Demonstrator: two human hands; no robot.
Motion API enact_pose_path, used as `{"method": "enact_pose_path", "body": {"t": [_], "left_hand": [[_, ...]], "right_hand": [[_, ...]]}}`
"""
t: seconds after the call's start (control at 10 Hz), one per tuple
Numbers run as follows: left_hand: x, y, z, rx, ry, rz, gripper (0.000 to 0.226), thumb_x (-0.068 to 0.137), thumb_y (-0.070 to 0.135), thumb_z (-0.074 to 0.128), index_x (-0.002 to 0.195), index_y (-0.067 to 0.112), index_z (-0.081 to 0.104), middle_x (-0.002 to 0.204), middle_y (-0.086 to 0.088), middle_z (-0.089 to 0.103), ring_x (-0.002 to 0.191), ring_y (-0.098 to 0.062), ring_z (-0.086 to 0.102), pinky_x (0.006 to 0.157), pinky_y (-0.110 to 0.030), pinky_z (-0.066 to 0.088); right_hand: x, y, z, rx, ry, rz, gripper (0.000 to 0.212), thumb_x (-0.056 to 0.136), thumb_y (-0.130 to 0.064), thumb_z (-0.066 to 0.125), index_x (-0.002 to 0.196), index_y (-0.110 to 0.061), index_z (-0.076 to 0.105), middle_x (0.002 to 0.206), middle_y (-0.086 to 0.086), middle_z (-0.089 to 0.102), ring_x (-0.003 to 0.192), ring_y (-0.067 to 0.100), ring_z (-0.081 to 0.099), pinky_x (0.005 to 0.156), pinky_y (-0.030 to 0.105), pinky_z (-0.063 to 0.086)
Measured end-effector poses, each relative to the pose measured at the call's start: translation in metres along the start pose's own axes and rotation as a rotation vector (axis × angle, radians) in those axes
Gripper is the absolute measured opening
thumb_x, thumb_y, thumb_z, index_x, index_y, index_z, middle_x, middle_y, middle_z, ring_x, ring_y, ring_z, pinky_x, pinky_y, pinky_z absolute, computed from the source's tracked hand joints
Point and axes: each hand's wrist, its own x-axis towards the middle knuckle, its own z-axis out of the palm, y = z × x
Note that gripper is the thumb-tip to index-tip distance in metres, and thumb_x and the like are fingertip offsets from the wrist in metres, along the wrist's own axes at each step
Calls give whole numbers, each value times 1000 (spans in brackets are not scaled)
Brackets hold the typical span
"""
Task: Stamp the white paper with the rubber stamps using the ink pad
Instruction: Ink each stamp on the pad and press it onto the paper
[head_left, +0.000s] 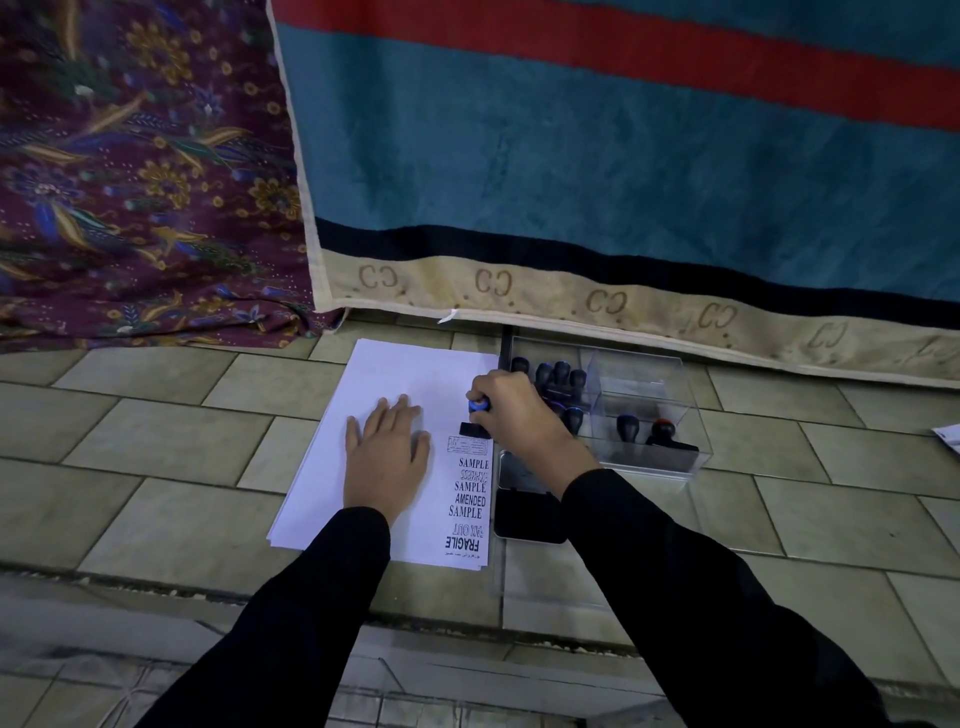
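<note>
A stack of white paper (332, 467) lies on the tiled floor. Down its right edge runs a column of black stamped words such as SAMPLE, AMENDED and FRAGILE. My left hand (387, 452) rests flat on the middle of the sheet, fingers straight. My right hand (511, 410) grips a black rubber stamp with a blue knob (478, 418), whose base sits on the paper's right edge just above the topmost print. The open ink pad (524, 512), a dark tin, lies right of the paper, partly under my right forearm.
A clear plastic box (649, 462) right of the paper holds several more black stamps, one with a red top (664, 428). A teal, red-striped cloth (623, 182) and a purple floral cloth (140, 171) hang behind. A white scrap (948, 434) lies at the far right.
</note>
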Motion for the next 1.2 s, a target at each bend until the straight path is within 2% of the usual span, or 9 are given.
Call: {"method": "enact_pose_path", "body": {"t": [0.3, 0.5, 0.6, 0.7, 0.8, 0.9, 1.0, 1.1, 1.2], "left_hand": [[-1, 1, -1, 9, -11, -3, 43, 99, 31, 37, 140, 21, 43, 156, 3, 31, 147, -17, 15, 119, -49, 2], [0, 1, -1, 8, 0, -2, 42, 98, 31, 40, 138, 21, 45, 155, 3, 34, 146, -18, 19, 118, -49, 4], [0, 1, -2, -1, 0, -9, 41, 98, 30, 40, 138, 22, 46, 154, 3, 35, 146, -17, 20, 119, -48, 3], [0, 1, -3, -11, 7, -11, 41, 97, 29, 40, 137, 22, 46, 154, 4, 35, 146, -16, 20, 119, -47, 3], [0, 1, -2, -10, 4, -13, 41, 97, 29, 40, 138, 21, 45, 154, 4, 35, 146, -16, 20, 119, -46, 3], [-1, 1, -3, -10, 7, -12, 41, 97, 29, 40, 137, 22, 45, 154, 5, 34, 146, -16, 20, 119, -46, 3], [-1, 2, -3, -20, 10, -11, 41, 97, 30, 40, 137, 21, 46, 154, 4, 35, 146, -16, 20, 119, -45, 2], [-1, 2, -3, -19, 10, -6, 41, 98, 29, 41, 137, 21, 46, 154, 3, 35, 146, -16, 21, 119, -46, 3], [-1, 1, -3, -16, 6, -9, 41, 98, 29, 41, 137, 21, 46, 154, 4, 35, 146, -15, 20, 119, -45, 2]], "right_hand": [[1, -3, -1, 39, 13, 43, 11, 80, 3, 63, 91, 1, 65, 102, 15, 64, 93, 27, 61, 73, 24, 45], [-5, -1, 1, 83, 15, 36, 15, 77, 3, 65, 92, 0, 66, 101, 14, 67, 93, 27, 62, 81, 31, 52], [-2, 1, -5, 142, 44, 62, 19, 80, 2, 65, 99, 0, 66, 99, 15, 67, 91, 26, 64, 76, 25, 49], [-7, 13, -31, 379, 320, 197, 24, 81, -8, 69, 105, -12, 67, 95, 4, 69, 75, 6, 63, 67, 10, 49], [-22, 42, -76, 428, 580, 227, 28, 81, -11, 70, 108, -12, 67, 102, 1, 65, 68, -11, 56, 59, -4, 42], [-38, 72, -105, 330, 641, 308, 29, 82, -12, 69, 111, -12, 66, 107, 1, 64, 67, -11, 55, 59, -5, 40], [-61, 110, -118, 392, 590, 457, 32, 81, -8, 68, 112, -11, 61, 95, 3, 65, 76, 12, 67, 68, 11, 50], [-71, 127, -108, 343, 474, 565, 22, 79, -9, 70, 98, -13, 59, 91, 6, 64, 73, 19, 64, 58, 15, 49], [-72, 132, -93, 168, 380, 564, 15, 78, -12, 72, 91, -12, 65, 84, 2, 63, 67, 14, 55, 56, 18, 42]]}}
